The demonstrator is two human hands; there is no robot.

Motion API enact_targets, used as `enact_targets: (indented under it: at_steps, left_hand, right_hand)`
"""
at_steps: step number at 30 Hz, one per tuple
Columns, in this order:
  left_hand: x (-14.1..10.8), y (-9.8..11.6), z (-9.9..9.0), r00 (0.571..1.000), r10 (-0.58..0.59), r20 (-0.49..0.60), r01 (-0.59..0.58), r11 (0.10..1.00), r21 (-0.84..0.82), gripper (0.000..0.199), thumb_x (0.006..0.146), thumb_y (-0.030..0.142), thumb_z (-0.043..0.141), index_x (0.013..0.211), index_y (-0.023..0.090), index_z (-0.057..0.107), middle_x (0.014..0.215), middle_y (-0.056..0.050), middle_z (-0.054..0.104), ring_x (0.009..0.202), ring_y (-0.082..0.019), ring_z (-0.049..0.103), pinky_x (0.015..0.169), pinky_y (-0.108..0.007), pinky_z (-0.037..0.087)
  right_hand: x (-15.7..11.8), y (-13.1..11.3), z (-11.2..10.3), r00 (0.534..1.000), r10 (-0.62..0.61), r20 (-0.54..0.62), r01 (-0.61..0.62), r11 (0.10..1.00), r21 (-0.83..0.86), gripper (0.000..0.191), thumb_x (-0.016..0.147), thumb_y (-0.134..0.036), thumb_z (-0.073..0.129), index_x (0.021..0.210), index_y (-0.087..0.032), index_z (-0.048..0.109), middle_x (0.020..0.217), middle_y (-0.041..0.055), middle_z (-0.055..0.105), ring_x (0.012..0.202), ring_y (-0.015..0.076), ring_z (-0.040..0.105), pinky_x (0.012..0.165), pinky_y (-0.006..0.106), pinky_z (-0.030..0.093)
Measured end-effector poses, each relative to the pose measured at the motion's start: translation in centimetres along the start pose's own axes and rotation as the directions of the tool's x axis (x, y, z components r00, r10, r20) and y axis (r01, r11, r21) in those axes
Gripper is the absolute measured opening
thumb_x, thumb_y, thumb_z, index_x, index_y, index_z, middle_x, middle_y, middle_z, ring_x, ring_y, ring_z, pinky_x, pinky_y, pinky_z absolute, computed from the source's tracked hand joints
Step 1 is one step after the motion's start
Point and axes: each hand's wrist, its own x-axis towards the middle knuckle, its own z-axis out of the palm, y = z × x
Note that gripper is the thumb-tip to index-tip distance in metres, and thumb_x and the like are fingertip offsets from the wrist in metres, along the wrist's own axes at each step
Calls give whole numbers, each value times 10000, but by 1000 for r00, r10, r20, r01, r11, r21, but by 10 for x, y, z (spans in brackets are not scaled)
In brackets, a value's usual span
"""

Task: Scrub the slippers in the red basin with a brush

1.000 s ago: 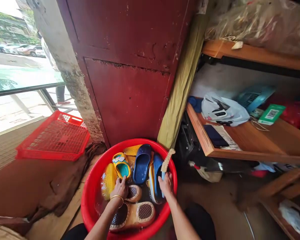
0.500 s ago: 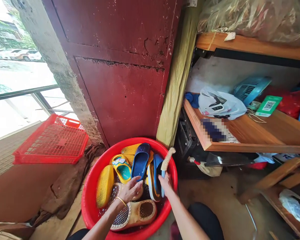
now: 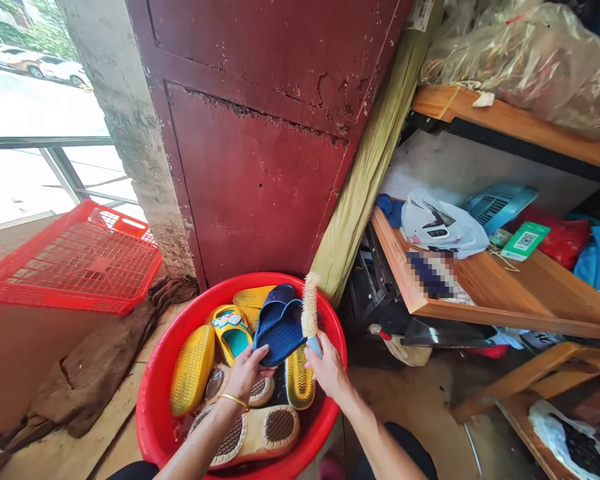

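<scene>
Fingers (image 3: 261,353) of the left hand (image 3: 246,375) are gripping a navy slide sandal (image 3: 281,335) over the red basin (image 3: 153,393), the right hand (image 3: 331,371) clasping a scrub brush (image 3: 310,317).

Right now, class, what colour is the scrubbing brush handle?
The scrubbing brush handle is light blue, best seen in the head view.

A red plastic crate (image 3: 104,265) is set left of the maroon door (image 3: 257,187). A white bag (image 3: 445,225) and a green card (image 3: 525,241) are laid on the wooden shelf (image 3: 523,293).
</scene>
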Motion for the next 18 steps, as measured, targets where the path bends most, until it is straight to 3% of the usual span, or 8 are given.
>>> enact_targets:
  at_steps: [2,4,7,9,11,13,15,18]
  left_hand:
    - [-7,10,-6,985,171,15,-172,981,95,327,706,468,721,859,195,626,747,-15,695,688,-191,659,636,-296,565]
    - [-11,18,-16,936,351,-8,-341,914,218,350,737,515,673,881,199,639,811,-23,700,778,-209,644,695,-301,559]
    - [-5,23,-32,892,443,-92,-380,844,379,353,748,526,628,901,209,641,804,-19,681,760,-213,620,688,-307,546]
    - [2,20,-36,911,403,-91,-324,834,447,313,710,480,656,874,213,642,747,-4,653,693,-199,595,649,-305,541]
    - [9,12,-33,950,300,-91,-239,881,408,237,666,399,683,801,217,613,692,13,612,672,-189,588,638,-309,553]
    - [14,0,-26,979,148,-138,-111,962,250,189,645,314,678,765,217,569,685,21,583,695,-186,597,644,-330,581]
    - [17,-8,-20,983,18,-185,-3,997,78,202,633,219,659,818,210,579,732,20,589,711,-170,596,662,-359,606]
    - [20,-10,-20,983,-49,-178,42,998,-42,384,626,120,643,998,214,645,874,-9,652,737,-146,609,687,-349,615]
  right_hand:
    - [-3,-3,-3,998,-46,36,46,999,16,549,934,-435,512,1443,-228,486,1043,70,693,715,181,702,521,257,566]
    - [-9,-2,0,993,-94,66,96,995,-14,560,951,-479,505,1453,-232,499,1017,73,712,745,204,712,566,281,587]
    - [-18,1,7,988,-129,79,136,986,-91,578,952,-492,521,1472,-240,505,1069,83,730,846,238,727,684,307,607]
    - [-24,2,12,991,-101,82,113,982,-152,591,960,-477,514,1500,-237,477,1112,89,734,937,258,726,761,318,605]
    - [-28,0,17,994,-57,98,77,973,-217,615,970,-431,503,1539,-214,417,1202,109,717,1054,269,704,863,334,583]
    - [-35,-2,21,990,-25,142,63,960,-272,657,966,-367,500,1578,-194,334,1340,128,656,1169,264,659,971,351,535]
    - [-44,-3,25,979,-5,206,67,952,-297,693,956,-311,489,1602,-195,267,1455,125,574,1249,250,612,1047,351,480]
    - [-58,-2,26,950,25,312,75,950,-303,689,950,-268,461,1606,-198,265,1481,128,552,1269,250,598,1068,337,445]
